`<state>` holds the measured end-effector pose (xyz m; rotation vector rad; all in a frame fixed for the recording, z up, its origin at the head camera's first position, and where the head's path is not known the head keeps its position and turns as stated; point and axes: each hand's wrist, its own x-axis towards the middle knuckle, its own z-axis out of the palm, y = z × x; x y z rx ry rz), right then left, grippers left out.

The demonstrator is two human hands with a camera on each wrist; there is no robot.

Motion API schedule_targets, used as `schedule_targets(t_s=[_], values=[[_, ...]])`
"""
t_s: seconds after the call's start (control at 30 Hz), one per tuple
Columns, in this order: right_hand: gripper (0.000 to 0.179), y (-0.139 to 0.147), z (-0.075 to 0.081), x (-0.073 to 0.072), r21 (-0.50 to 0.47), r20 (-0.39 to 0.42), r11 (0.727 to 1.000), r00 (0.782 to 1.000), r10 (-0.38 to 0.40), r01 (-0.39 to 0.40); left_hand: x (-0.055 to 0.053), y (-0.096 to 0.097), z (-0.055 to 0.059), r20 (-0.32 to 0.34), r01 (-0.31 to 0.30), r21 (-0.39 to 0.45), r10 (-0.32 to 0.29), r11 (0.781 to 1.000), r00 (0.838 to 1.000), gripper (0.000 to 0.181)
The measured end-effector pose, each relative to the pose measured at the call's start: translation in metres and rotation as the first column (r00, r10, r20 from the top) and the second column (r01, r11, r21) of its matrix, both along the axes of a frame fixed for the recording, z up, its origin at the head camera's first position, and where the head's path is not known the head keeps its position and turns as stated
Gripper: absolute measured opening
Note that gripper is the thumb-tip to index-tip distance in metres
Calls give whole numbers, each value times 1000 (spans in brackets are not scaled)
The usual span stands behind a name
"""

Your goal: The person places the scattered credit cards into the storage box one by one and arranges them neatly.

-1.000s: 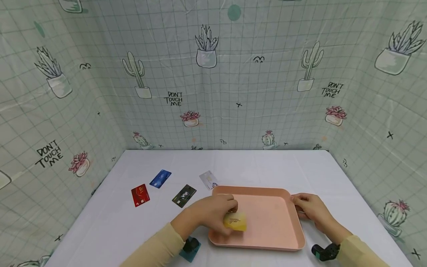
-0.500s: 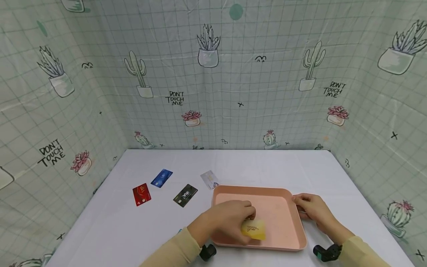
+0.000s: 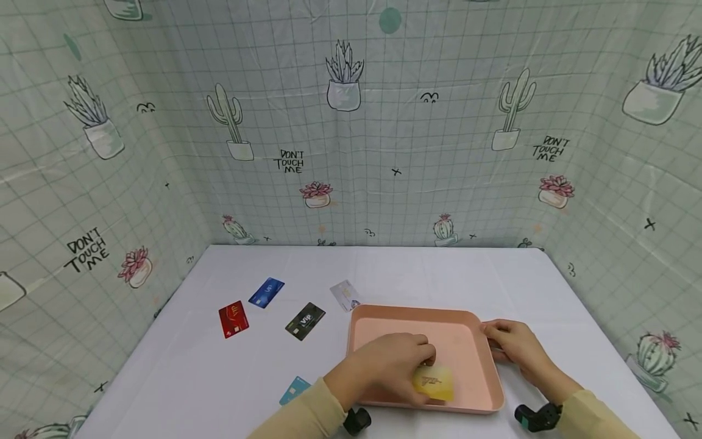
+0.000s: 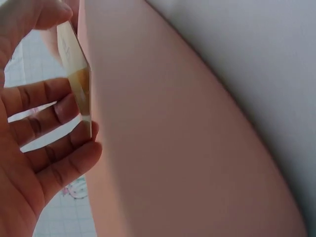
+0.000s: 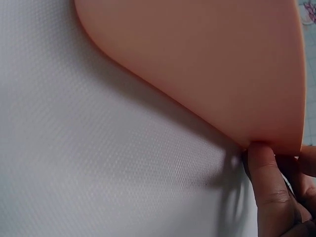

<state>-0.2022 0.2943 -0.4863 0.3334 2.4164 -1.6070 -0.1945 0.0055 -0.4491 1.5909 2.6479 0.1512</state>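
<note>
In the head view my left hand (image 3: 392, 366) is over the left front part of a pink tray (image 3: 466, 366). Its thumb and fingers pinch a yellow card (image 3: 433, 383) by the edges, tilted above the tray floor. The left wrist view has that card (image 4: 79, 81) nearly edge-on, between the thumb above and fingertips below. My right hand (image 3: 515, 347) holds the tray at the upper part of its right edge. In the right wrist view the thumb (image 5: 266, 173) presses against the outer wall of the tray (image 5: 197, 59), other fingers partly hidden behind.
Left of the tray lie a red card (image 3: 233, 319), a blue card (image 3: 266, 292) and a black VIP card (image 3: 305, 321). A pale card (image 3: 345, 295) is by the tray's back left corner. A light-blue card (image 3: 294, 389) is partly under the left sleeve. Patterned cloth (image 3: 340, 140) surrounds the table.
My left hand has moved right and slightly nearer with the yellow card, further over the tray. The light-blue card's visible part has shifted as the left arm moved. The right hand stays at the tray.
</note>
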Motion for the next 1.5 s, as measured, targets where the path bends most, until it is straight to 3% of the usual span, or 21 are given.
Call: schedule_targets(t_s=[0.27,0.6,1.1,1.5], values=[[43,-3,0,2,-6,3,1000,1000,-1,1,8,18,-7,-42,-126,-17,125,992,991,44],[44,0,1,2,38,-6,999,1000,-11,12,18,41,-9,-55,-285,-67,282,956,958,45],[43,0,0,3,46,-8,999,1000,-15,16,13,68,-13,-31,-275,-138,274,951,961,43],[43,-1,2,3,50,8,999,1000,-10,10,11,81,-20,-19,-236,-140,236,962,972,42]])
